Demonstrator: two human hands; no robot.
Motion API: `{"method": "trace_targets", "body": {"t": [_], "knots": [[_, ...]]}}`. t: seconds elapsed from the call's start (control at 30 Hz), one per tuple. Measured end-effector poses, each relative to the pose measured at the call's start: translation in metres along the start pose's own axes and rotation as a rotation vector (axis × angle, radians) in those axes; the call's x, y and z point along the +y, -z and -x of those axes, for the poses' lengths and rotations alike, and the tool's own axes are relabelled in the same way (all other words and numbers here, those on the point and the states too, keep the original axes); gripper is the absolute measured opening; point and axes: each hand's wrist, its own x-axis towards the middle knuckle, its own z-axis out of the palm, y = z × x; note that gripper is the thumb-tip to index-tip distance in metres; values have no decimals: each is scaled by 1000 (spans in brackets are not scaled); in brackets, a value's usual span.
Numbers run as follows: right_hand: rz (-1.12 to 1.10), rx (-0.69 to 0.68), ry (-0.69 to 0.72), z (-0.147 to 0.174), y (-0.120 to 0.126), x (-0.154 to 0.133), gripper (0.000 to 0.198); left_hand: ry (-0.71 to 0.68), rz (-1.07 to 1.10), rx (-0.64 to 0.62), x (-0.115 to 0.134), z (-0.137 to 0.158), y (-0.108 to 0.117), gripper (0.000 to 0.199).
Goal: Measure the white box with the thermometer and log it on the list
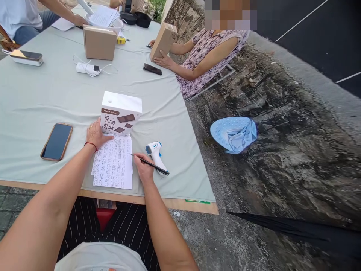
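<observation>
Sheets of paper (113, 165) covered in small rows of writing lie on the table before me. My left hand (96, 134) rests at their upper left, thumb stretched over the top edge, fingers beside a white box (121, 113) printed "Super Meal". That box stands upright behind the sheets; whether my fingertips touch it I cannot tell. In my right hand (144, 167) is a black pen (155, 166), its tip at the right edge of the paper. Just past this hand lies a white and blue handheld thermometer (155, 156). Left of my left arm is a smartphone (56, 141).
A cardboard box (99, 42), a white cabled device (88, 69) and a black phone (152, 69) are farther up the cloth-covered table (56, 94). Across the right corner, a seated person holds another cardboard box (163, 41). A blue hat (234, 134) lies on the ground.
</observation>
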Motion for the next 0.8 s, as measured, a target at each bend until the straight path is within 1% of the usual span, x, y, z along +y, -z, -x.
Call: {"method": "trace_targets", "body": {"t": [0.1,0.23,0.43,0.6,0.8], "knots": [[71,28,-15,-1,-8,2,22,-10,-6,5,0,0,0,93],[128,17,6,2,-11,4,21,-15,-4,9,-1,0,-1,92],[136,6,14,4,-9,3,21,-24,2,14,-1,0,-2,91],[145,-15,51,5,-10,2,20,-19,8,14,-2,0,-2,91],[160,-23,63,4,-10,1,20,-20,20,10,-3,0,-4,94]]}}
